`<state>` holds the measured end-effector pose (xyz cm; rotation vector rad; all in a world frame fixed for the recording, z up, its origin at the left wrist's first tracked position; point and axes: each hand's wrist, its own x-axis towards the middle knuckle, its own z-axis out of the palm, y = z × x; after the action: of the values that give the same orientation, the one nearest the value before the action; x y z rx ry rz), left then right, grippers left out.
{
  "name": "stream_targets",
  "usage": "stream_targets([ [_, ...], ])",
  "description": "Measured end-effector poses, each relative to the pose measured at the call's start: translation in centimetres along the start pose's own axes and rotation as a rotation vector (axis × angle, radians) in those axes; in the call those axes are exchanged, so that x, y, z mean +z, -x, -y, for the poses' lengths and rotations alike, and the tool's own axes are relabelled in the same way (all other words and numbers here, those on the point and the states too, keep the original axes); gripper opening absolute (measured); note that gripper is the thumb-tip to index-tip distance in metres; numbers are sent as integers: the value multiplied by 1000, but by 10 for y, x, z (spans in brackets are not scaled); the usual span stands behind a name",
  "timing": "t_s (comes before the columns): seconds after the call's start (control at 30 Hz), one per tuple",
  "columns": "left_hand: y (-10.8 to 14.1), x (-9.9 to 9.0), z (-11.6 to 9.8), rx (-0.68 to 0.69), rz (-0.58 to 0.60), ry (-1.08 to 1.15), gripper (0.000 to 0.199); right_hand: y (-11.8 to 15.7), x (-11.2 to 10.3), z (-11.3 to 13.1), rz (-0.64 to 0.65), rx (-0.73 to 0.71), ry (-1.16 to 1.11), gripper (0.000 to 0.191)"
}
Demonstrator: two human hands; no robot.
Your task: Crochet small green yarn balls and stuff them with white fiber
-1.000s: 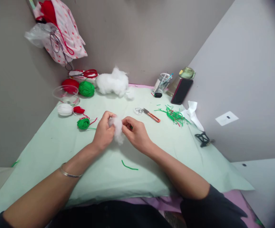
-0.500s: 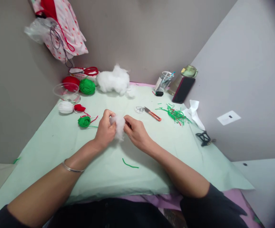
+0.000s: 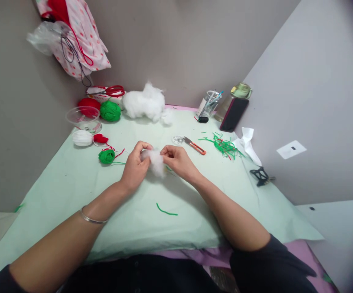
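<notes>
A tuft of white fluffy stuffing is held between both hands above the middle of the table. My left hand has its thumb and fingers closed on the tuft's left side. My right hand pinches its right edge with thumb and forefinger. A thin strand and a bit of green show just under the right fingers; what they belong to is hidden. A short piece of green yarn lies on the cloth nearer to me. Left of my left hand sits a small green yarn ball.
Orange thread snips lie beside a clear round bobbin case. Green and red yarn scraps are heaped at right, near a leaning phone. A big wad of stuffing stands at the back, with scissors to its left.
The tuft has shifted slightly right and its shape has changed between my hands. My right hand has moved a little right, and a thin strand now shows beneath it.
</notes>
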<state>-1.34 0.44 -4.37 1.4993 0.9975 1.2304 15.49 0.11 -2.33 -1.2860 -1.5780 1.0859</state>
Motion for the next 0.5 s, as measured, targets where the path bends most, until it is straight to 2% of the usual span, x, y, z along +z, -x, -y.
stream_targets([
  [0.07, 0, -1, -4, -20, 50, 18, 18, -1, -2, -1, -45, -15, 5, 8],
  [0.17, 0, -3, -8, -93, 130, 158, 11, -1, -4, 1, -83, -27, 24, 7],
  [0.27, -2, -4, -9, -176, 127, 276, 32, 1, -3, 5, -108, -39, 48, 11],
  [0.4, -3, -3, -9, -191, 174, 242, 26, 6, 0, 11, -118, -61, 108, 20],
  [0.5, -4, -3, -9, -198, 138, 338, 31, 8, 0, 14, -104, -50, 121, 21],
])
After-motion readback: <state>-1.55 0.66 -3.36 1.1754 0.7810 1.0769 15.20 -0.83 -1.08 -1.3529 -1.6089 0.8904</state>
